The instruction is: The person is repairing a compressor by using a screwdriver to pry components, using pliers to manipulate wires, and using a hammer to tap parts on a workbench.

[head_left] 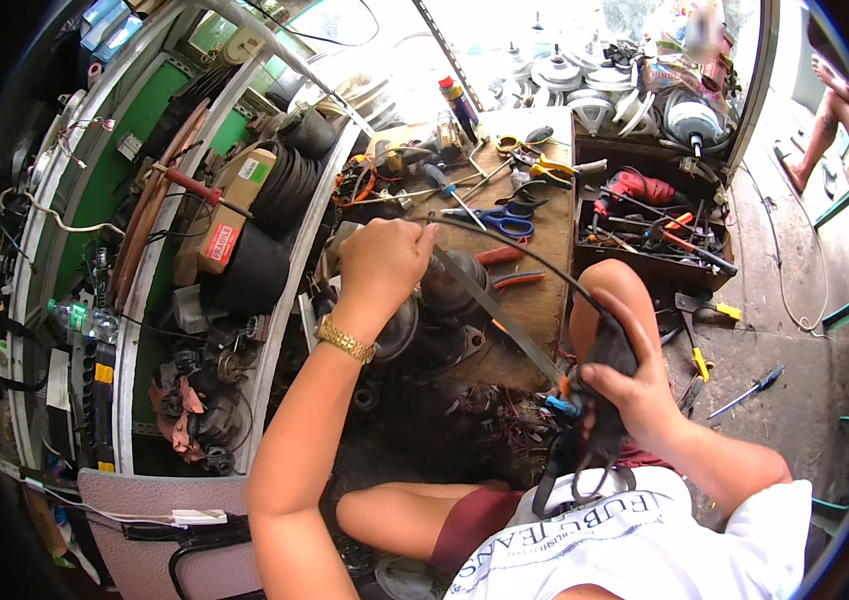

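Note:
My left hand (385,262), a gold watch on its wrist, is closed in a fist at the far end of what looks like a hacksaw (497,312). Its flat grey blade slants down to the right, with a thin dark curved bar above it. My right hand (635,390) is closed around the black end, thumb on top, by an orange and blue part. Just below the blade lie dark round motor housings (453,288). Red-handled pliers (505,255), orange-handled pliers (519,279) and blue scissors (507,222) rest on the wooden bench (550,318) beyond.
An open toolbox (665,268) holds a red power drill (640,188). Left stand metal shelves (290,300) with a cardboard box (235,205). A spray can (460,108) is at the back. A screwdriver (750,391) lies on the floor; another person's leg (813,135) shows far right.

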`<state>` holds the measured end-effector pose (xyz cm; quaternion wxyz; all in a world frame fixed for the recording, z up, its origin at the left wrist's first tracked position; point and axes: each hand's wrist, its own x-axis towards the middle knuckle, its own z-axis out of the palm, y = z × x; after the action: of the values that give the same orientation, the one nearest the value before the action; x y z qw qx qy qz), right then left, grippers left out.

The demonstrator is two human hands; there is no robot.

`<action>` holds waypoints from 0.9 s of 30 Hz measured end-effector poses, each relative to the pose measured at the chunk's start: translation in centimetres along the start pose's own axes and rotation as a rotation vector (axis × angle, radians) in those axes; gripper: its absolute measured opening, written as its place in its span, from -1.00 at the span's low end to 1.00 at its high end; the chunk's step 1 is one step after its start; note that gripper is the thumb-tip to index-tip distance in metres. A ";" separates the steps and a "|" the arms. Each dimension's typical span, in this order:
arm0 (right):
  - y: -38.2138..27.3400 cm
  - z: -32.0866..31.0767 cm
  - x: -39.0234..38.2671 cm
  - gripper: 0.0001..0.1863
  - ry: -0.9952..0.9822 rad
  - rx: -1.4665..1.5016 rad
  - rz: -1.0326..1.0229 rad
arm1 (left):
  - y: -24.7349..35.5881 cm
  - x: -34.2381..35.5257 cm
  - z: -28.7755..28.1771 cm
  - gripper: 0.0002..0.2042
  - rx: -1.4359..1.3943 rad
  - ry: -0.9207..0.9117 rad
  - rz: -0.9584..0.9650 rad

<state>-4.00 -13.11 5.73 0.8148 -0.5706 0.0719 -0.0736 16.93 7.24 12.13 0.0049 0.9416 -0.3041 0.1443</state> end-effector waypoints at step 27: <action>2.9 0.4 0.9 -0.23 -0.034 0.018 -0.042 | -1.3 0.4 0.1 -0.54 -0.044 -0.011 -0.048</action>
<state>-2.90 -11.97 3.12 0.8193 -0.5657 0.0453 -0.0817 18.00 8.03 12.26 0.0276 0.9490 -0.2847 0.1323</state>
